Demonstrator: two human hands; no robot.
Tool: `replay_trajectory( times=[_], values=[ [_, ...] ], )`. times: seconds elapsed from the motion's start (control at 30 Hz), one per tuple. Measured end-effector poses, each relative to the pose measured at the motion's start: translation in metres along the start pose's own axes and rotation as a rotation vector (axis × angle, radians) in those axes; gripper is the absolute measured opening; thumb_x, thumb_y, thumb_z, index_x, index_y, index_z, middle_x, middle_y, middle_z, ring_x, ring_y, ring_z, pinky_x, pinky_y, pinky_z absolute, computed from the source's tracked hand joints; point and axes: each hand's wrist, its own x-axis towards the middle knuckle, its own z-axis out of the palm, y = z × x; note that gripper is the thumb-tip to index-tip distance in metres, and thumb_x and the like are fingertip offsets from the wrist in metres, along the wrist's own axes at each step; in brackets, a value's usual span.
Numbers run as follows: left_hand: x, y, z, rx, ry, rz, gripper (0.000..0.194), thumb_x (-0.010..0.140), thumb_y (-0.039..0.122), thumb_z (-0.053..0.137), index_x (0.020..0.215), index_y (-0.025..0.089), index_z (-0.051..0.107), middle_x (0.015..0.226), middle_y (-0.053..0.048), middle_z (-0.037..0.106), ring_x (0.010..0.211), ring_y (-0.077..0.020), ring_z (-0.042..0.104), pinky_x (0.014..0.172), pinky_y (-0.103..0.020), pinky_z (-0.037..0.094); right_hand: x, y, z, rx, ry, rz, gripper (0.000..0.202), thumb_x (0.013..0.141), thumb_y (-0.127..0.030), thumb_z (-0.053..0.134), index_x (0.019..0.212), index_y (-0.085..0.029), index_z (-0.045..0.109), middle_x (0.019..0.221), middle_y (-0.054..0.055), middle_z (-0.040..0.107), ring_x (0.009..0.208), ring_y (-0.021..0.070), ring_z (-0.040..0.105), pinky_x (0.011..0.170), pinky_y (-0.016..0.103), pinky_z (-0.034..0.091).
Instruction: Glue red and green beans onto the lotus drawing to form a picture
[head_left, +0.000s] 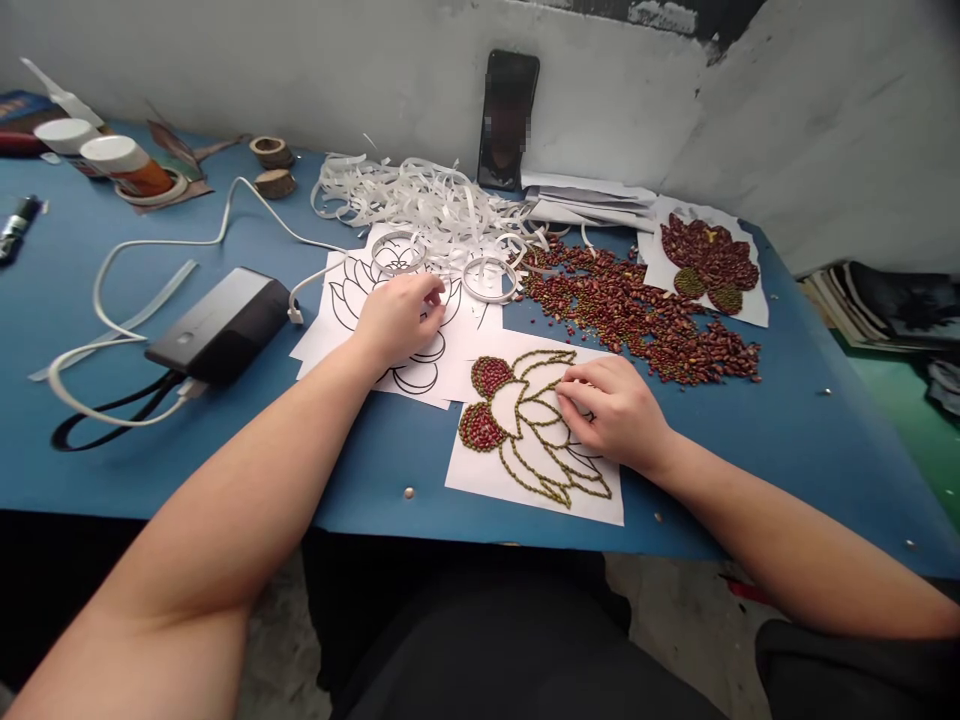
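My right hand (pixel 611 410) is over the right part of a white sheet (pixel 465 475) with a lotus outline, its fingertips pinched together at the drawing; what they hold, if anything, is too small to name. Green beans follow many of the outlines, and dark red beans fill two round shapes (pixel 491 377) on the left. My left hand (pixel 401 318) rests on other printed lotus sheets (pixel 341 300), fingers curled inward; their tips are partly hidden. A spread of mixed red and green beans (pixel 637 310) lies behind my right hand.
A finished-looking bean lotus (pixel 709 262) lies at the back right. Shredded white strips (pixel 420 195) and a tape ring (pixel 490 280) are behind the sheets. A phone (pixel 508 120) leans on the wall. At the left are a power bank (pixel 221 325) with cables and white-capped bottles (pixel 127 165).
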Motion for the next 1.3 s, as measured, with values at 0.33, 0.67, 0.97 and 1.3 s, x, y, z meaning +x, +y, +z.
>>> replay_trajectory(
  times=[0.33, 0.67, 0.97, 1.3],
  values=[
    [-0.001, 0.002, -0.001, 0.032, -0.018, 0.026, 0.028, 0.091, 0.026, 0.054, 0.114, 0.018, 0.068, 0.109, -0.011, 0.077, 0.105, -0.0305, 0.069, 0.091, -0.041, 0.053, 0.0, -0.003, 0.001, -0.035, -0.042, 0.028, 0.013, 0.093, -0.018, 0.061, 0.087, -0.02, 0.072, 0.092, 0.009, 0.076, 0.084, 0.0243, 0.065, 0.083, 0.041, 0.05],
    [-0.001, 0.003, -0.003, 0.022, -0.03, 0.049, 0.025, 0.092, 0.027, 0.055, 0.112, 0.019, 0.067, 0.11, -0.011, 0.076, 0.105, -0.03, 0.068, 0.091, -0.041, 0.053, 0.031, 0.077, 0.003, 0.056, -0.165, 0.346, 0.023, 0.091, -0.017, 0.056, 0.102, -0.017, 0.076, 0.105, 0.013, 0.077, 0.1, 0.0285, 0.071, 0.092, 0.043, 0.056],
    [-0.002, -0.002, -0.002, -0.001, -0.017, 0.038, 0.027, 0.091, 0.028, 0.054, 0.112, 0.019, 0.067, 0.109, -0.01, 0.076, 0.104, -0.0306, 0.069, 0.091, -0.043, 0.054, 0.06, 0.107, 0.029, 0.186, -0.26, 0.228, 0.026, 0.094, -0.02, 0.058, 0.109, -0.018, 0.079, 0.117, 0.014, 0.075, 0.108, 0.0274, 0.071, 0.1, 0.045, 0.056],
    [0.0, -0.005, 0.0, -0.025, -0.012, 0.033, 0.028, 0.091, 0.031, 0.05, 0.11, 0.019, 0.067, 0.102, -0.011, 0.077, 0.101, -0.03, 0.07, 0.091, -0.043, 0.054, 0.057, 0.12, 0.021, 0.175, -0.204, 0.268, 0.016, 0.089, -0.018, 0.063, 0.092, -0.019, 0.079, 0.099, 0.009, 0.078, 0.093, 0.0253, 0.073, 0.09, 0.039, 0.058]
  ],
)
